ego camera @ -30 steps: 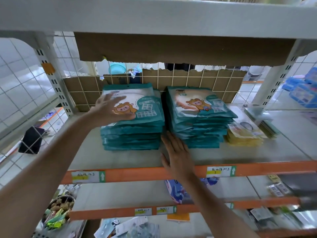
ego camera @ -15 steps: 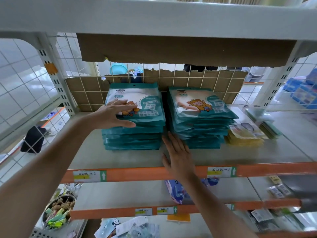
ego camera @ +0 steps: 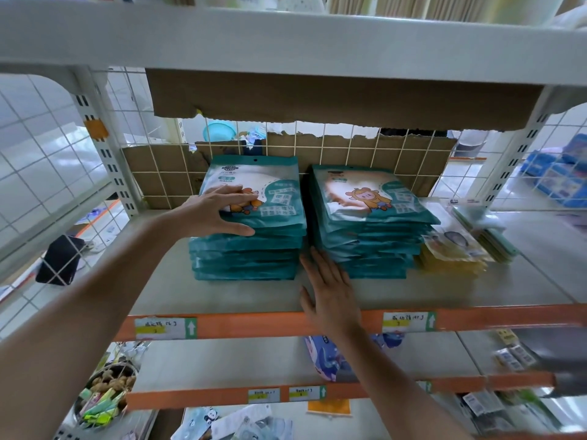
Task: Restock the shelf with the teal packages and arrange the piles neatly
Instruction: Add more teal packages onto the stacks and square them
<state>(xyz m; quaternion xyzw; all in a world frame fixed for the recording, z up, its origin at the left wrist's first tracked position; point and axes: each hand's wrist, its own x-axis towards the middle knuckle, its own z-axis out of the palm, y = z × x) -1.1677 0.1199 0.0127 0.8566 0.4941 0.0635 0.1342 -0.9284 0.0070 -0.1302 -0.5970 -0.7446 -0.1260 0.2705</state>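
Two piles of teal packages stand side by side on the grey shelf (ego camera: 222,296). My left hand (ego camera: 219,211) grips the left front edge of the top packages of the left pile (ego camera: 254,249), fingers spread on top and thumb along the front. The right pile (ego camera: 371,236) leans a little, its packages fanned out towards the right. My right hand (ego camera: 330,290) lies flat on the shelf with straight fingers, fingertips touching the lower left front corner of the right pile.
A low stack of yellow packets (ego camera: 454,252) sits right of the teal piles, with flat green items (ego camera: 489,236) beyond. Cardboard and wire mesh (ego camera: 365,154) close the back. An orange rail (ego camera: 254,325) with labels edges the shelf; lower shelves hold loose goods.
My left hand slid from the top face of the left pile to its left front edge, and the top packages now sit squarer. My right hand has hardly moved.
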